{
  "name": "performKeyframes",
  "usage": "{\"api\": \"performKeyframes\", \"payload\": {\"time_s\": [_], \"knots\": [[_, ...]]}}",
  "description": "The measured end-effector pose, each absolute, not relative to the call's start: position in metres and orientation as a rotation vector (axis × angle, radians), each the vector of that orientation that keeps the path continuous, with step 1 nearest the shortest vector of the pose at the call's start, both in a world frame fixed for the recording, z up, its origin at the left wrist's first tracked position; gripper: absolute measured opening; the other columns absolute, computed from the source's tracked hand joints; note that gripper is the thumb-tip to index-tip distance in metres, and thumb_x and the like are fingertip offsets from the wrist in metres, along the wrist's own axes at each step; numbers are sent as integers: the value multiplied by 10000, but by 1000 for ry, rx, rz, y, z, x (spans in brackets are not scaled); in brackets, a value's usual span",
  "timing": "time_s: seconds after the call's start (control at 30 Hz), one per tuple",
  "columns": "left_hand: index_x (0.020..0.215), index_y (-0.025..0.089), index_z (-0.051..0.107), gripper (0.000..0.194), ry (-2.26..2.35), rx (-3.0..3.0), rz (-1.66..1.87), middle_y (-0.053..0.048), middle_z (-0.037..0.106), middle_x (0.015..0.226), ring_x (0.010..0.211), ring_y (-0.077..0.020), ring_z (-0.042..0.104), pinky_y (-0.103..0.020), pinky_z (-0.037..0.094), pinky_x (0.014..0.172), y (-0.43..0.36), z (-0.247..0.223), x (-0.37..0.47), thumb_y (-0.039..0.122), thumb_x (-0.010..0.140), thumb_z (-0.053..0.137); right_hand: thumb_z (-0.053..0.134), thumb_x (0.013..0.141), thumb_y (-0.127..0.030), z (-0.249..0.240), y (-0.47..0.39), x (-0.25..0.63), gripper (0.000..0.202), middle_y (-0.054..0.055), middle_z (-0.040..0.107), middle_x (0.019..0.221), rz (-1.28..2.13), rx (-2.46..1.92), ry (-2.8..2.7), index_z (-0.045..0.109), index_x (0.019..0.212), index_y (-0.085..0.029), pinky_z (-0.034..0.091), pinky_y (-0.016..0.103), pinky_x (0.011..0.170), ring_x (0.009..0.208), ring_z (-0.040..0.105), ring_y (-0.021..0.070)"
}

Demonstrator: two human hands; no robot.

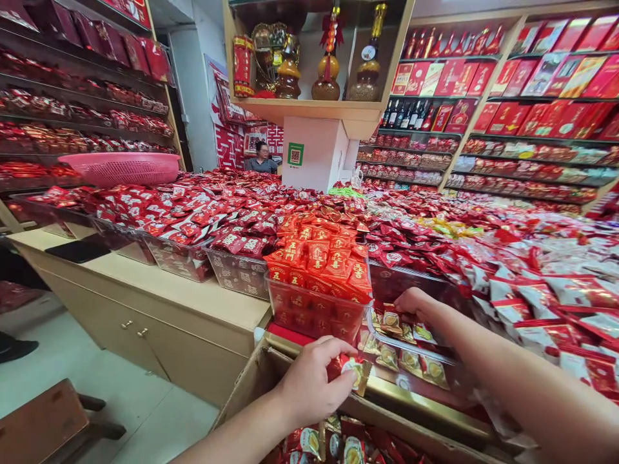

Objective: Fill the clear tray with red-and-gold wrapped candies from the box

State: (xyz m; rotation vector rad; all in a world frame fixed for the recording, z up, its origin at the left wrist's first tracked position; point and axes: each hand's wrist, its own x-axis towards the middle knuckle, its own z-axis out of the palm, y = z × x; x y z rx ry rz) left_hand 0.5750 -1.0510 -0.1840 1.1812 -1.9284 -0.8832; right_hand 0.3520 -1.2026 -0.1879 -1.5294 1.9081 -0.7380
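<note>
My left hand [322,374] is closed around a red and gold wrapped candy [356,372], just above the cardboard box. The candy's wrapper sticks out past my fingertips. My right hand [416,304] reaches into a clear plastic bin [440,357], its fingers curled down at gold wrapped candies [393,322]. Whatever its fingertips hold is hidden. Below my left hand, the open cardboard box [251,374] contains more red candies [309,441] with a yellow fruit picture. Directly beside the bin is another clear bin [314,309] heaped with bright red packets [333,258].
Bins of red and white packets [556,296] spread right and back. A pink basket [123,169] rests on the heap at left. A cabinet [145,309], wooden stool [43,422] and stocked shelves [449,77] surround the display. A person [262,160] sits behind it.
</note>
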Motion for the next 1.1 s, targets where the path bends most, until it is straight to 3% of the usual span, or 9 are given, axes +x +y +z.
{"api": "performKeyframes", "payload": {"time_s": [0.1,0.2,0.47,0.6,0.7,0.87,0.93,1.0,1.1], "knots": [[901,190,572,226,-1926,1178,-900,11,525,743,585,-87,466,-193,375,576,-1051,-184,575,197,689,497,641,627,-197,-193,-1206,348,101,-20,530,482,-501,-1569,1976,569,599,-133,404,175,407,442,501,78],[905,196,571,225,-1934,1181,-908,14,526,748,583,-86,464,-193,374,575,-1052,-183,575,203,691,501,657,567,-164,-194,-1208,346,78,-19,521,444,-317,-1636,1994,588,594,-137,378,179,386,418,493,89],[927,195,568,238,-1905,1170,-935,0,561,800,655,-102,502,-202,397,641,-1055,-183,575,223,694,524,658,518,-238,-192,-1202,353,182,12,586,549,34,-1921,1905,628,664,-132,355,188,415,475,516,106],[1005,186,527,311,-1835,1101,-1046,-27,581,893,761,-129,528,-225,402,709,-1056,-189,576,216,695,536,630,552,-270,-173,-1202,359,174,66,612,633,87,-2064,1920,623,645,-122,382,235,485,577,556,166],[1033,173,501,326,-1754,1040,-1204,-35,588,856,741,-130,539,-228,414,680,-1057,-192,578,213,711,527,560,638,-278,-143,-1181,364,168,81,619,712,-131,-2242,1978,615,702,-133,389,259,569,683,560,192],[1045,181,464,393,-1524,840,-1440,-26,570,881,782,-125,545,-237,427,716,-1052,-190,576,186,674,595,445,757,-331,-113,-1078,378,195,23,612,748,-1009,-2318,1542,577,806,-196,417,226,604,650,547,129],[1046,200,443,430,-1417,770,-1536,-20,543,918,750,-116,550,-241,452,676,-1045,-187,571,175,656,620,460,749,-376,-126,-1035,384,216,34,602,744,-1023,-2225,1488,561,823,-200,430,240,583,632,543,139],[1074,216,404,481,-1376,730,-1639,-24,536,931,687,-105,554,-230,472,594,-1036,-183,563,172,651,629,483,739,-390,-149,-1008,389,296,44,591,791,-1023,-2025,1454,501,969,-204,444,256,574,630,543,145],[1116,218,337,533,-1368,752,-1686,-36,562,901,623,-94,558,-201,466,517,-1028,-179,553,178,667,620,482,746,-396,-181,-997,391,276,32,576,736,-1068,-1695,1239,466,930,-190,456,262,582,643,548,143]]}}
